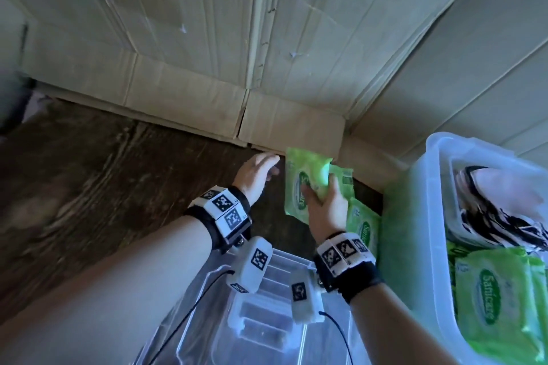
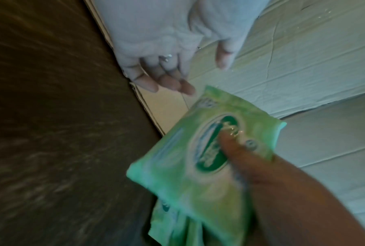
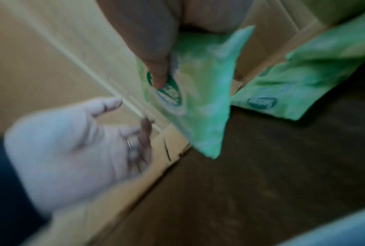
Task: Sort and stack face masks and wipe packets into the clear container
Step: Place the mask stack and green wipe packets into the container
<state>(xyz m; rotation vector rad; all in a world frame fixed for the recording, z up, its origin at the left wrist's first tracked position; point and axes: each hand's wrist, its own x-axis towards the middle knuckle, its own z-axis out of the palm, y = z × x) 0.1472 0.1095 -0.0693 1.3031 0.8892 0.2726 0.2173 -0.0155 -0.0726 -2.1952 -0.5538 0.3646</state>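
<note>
Head view only: clear lid nearest, container at right with packets and masks inside. Right hand grips a wipe packet above the worktop. Left hand loosely spread, holding nothing. Wrist views show thumb on logo.

"Sanicare" in white on dk green oval: green plastic wipe pkt in clear container, right near, w/ "15" top left. Same brand on green pkt on table. Held green pkt: partly legible "S...are".
</note>
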